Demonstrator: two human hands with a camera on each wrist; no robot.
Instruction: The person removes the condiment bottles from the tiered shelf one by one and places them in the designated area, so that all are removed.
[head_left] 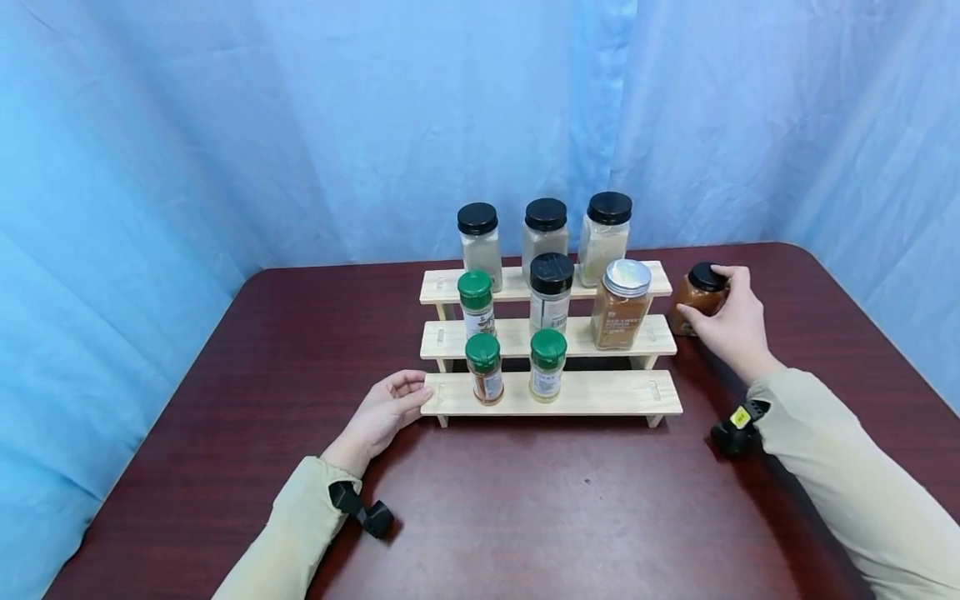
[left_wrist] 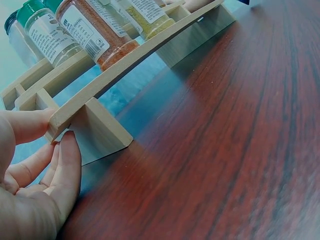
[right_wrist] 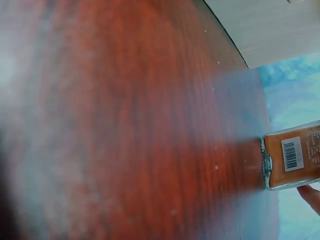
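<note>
A three-tier wooden spice rack [head_left: 551,393] stands on the table with several spice jars on it. My left hand [head_left: 381,414] pinches the left end of its lowest step, thumb on the board and fingertips below, as the left wrist view shows. To the right of the rack, my right hand [head_left: 731,325] grips a spice jar [head_left: 687,302] with a black lid and orange-brown contents. That jar leans a little; whether its base touches the table I cannot tell. In the right wrist view, the jar [right_wrist: 295,156] shows a barcode label, with one fingertip [right_wrist: 310,197] against its side.
Two green-capped jars [head_left: 545,367] stand on the lowest step. On the middle one are a green-capped jar [head_left: 477,312], a black-lidded jar [head_left: 550,304] and a silver-lidded jar [head_left: 619,312]. Three black-lidded jars [head_left: 604,242] line the top. Blue curtains [head_left: 420,108] surround the dark red table [head_left: 510,517].
</note>
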